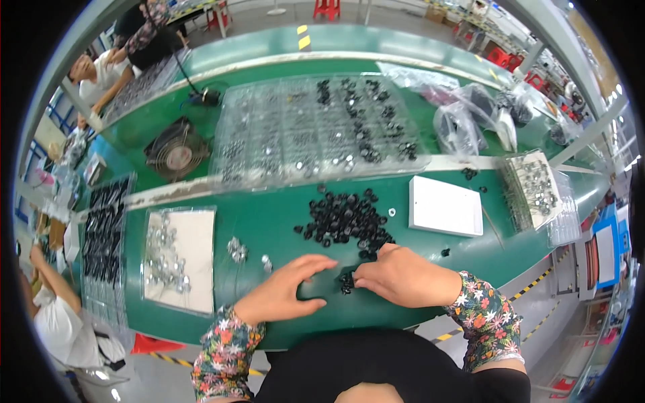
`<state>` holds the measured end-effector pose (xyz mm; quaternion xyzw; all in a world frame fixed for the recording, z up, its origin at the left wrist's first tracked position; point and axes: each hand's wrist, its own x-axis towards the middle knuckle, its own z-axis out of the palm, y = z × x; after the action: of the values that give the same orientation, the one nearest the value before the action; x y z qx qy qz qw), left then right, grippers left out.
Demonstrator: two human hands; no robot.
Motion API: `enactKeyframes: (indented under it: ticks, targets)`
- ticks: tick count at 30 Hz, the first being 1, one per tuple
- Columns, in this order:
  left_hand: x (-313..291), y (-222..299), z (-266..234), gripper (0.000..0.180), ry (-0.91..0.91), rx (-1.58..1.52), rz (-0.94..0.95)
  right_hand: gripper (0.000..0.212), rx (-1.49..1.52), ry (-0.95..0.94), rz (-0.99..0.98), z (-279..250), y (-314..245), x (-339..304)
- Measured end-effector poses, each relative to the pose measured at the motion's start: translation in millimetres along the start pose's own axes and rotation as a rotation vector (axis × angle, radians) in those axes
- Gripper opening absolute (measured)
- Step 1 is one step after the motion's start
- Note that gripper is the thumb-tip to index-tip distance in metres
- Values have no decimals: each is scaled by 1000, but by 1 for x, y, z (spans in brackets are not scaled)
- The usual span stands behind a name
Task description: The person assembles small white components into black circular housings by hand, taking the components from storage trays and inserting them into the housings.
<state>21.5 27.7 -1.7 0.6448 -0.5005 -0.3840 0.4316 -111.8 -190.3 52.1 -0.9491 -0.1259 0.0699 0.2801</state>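
Note:
A heap of small round black parts (346, 218) lies on the green table in front of me, trailing down toward my right hand (403, 277). That hand is closed, fingers curled down at the heap's near end, its thumb side touching a small cluster of dark parts (347, 283). Whatever its fingertips hold is hidden. My left hand (287, 287) lies open to the left, thumb and fingers apart with nothing between them. Beyond it are a few small silvery pieces (267, 263) and a little pile of clear, shiny parts (236, 250).
A white box (445, 206) stands right of the heap. Left is a flat tray (201, 258) of clear parts; farther left, a tray of black strips (104, 228). Behind are a large clear compartment tray (255, 127), a fan (177, 149) and plastic bags (457, 124). Other people sit at left.

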Motion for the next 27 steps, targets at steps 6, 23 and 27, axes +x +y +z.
enactKeyframes:
  ticks: [6,23,27]
  targets:
    - [-3,-1,1,56,23,-30,-20,16,-8,79,97,-56,6,12]
    - [-6,-16,5,50,19,56,91,24,-282,456,248,-93,179,193]
    - [-9,-18,5,49,32,43,133,20,-705,341,392,-76,177,196]
